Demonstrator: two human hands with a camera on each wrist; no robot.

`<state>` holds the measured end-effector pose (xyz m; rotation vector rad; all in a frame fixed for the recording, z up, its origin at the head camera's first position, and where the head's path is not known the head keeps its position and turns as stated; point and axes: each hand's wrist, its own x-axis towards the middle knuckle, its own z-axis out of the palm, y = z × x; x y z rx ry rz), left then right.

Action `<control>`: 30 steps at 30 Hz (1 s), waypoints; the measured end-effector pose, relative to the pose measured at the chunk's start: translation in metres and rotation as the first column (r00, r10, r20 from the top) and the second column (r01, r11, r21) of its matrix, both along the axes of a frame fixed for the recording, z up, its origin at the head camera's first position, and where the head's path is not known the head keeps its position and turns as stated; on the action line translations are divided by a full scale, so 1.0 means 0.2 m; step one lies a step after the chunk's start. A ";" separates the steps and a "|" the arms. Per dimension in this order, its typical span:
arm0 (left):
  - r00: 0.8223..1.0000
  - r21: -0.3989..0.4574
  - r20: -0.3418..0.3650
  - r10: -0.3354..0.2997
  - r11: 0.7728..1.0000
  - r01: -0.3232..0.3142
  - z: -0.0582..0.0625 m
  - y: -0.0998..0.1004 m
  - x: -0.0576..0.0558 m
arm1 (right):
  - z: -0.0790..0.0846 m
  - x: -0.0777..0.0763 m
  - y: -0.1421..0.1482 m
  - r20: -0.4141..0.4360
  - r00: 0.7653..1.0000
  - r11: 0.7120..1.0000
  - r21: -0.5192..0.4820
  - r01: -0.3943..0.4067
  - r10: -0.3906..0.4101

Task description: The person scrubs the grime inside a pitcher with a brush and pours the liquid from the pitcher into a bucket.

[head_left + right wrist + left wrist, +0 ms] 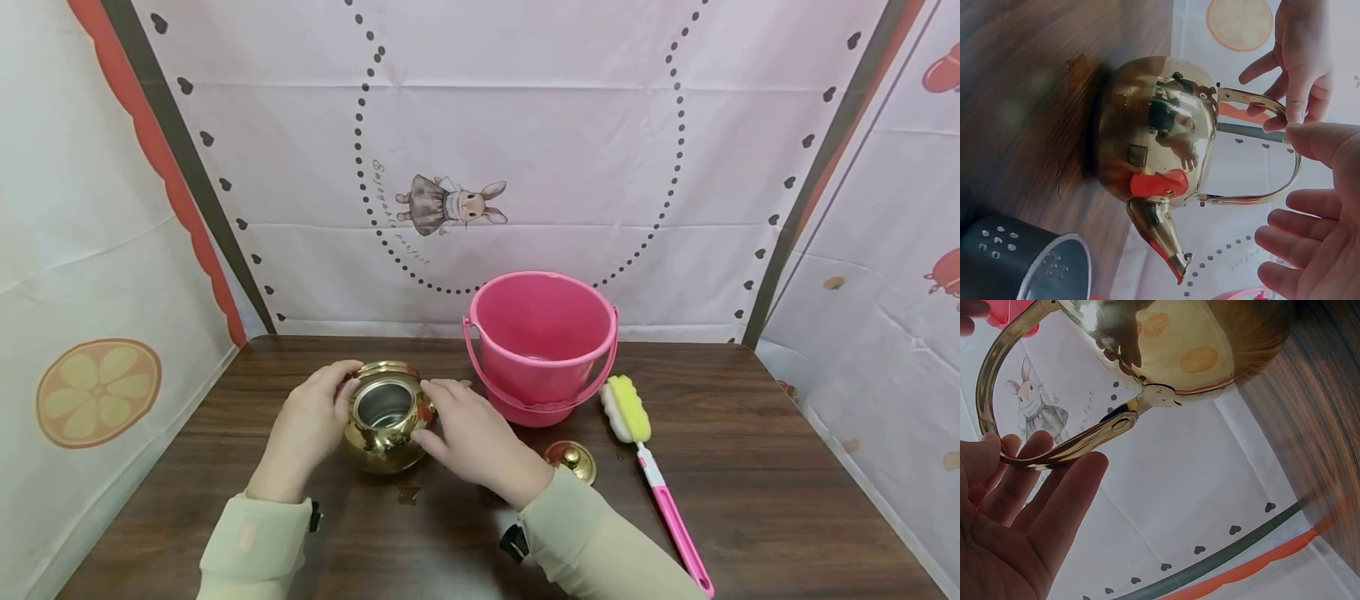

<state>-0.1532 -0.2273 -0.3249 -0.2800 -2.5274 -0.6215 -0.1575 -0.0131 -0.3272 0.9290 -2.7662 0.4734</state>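
Observation:
A shiny gold teapot (382, 446) stands without its lid, its round mouth facing up and its steel-coloured inside showing. My left hand (311, 421) is at its left side; in the left wrist view the thumb and fingers (1066, 519) pinch the looped handle (988, 381). My right hand (476, 433) is on the other side, over the spout end. The right wrist view shows its thumb at the handle's top and its other fingers (1291, 231) spread loosely, with the spout (1154, 231) below. The gold lid (572, 460) lies right of my right wrist, partly covered by it.
A pink bucket (543, 375) stands at the back of the wooden table. Right of it lies a sponge brush (628, 408) with a pink handle. A dark perforated cup (1016, 259) is near the spout, mostly hidden under my right arm from above. Wet spots (408, 494) mark the tabletop.

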 end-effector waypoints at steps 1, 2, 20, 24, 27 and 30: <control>1.000 0.000 0.003 0.001 1.000 -0.001 0.00 0.00 0.00 | 0.00 -0.01 0.00 0.000 1.000 1.000 0.004 -0.001 0.001; 1.000 -0.001 0.004 0.001 1.000 -0.001 0.00 0.00 0.00 | 0.00 -0.02 -0.01 -0.001 1.000 1.000 0.007 -0.001 0.001; 1.000 -0.002 0.002 0.001 1.000 -0.001 0.00 0.00 0.00 | 0.07 -0.14 -0.10 0.014 0.999 0.999 -0.008 -0.051 0.052; 1.000 -0.003 -0.003 0.002 1.000 -0.002 0.01 0.00 0.00 | 0.09 -0.17 -0.13 0.000 0.999 0.999 0.018 -0.047 0.047; 1.000 0.001 0.012 0.006 1.000 -0.006 0.01 0.00 0.00 | 0.10 -0.19 -0.14 0.012 0.999 0.999 0.012 -0.048 0.048; 0.999 0.016 0.048 0.011 1.000 -0.012 0.01 0.00 0.00 | 0.11 -0.22 -0.16 0.034 0.998 0.999 -0.004 -0.044 0.044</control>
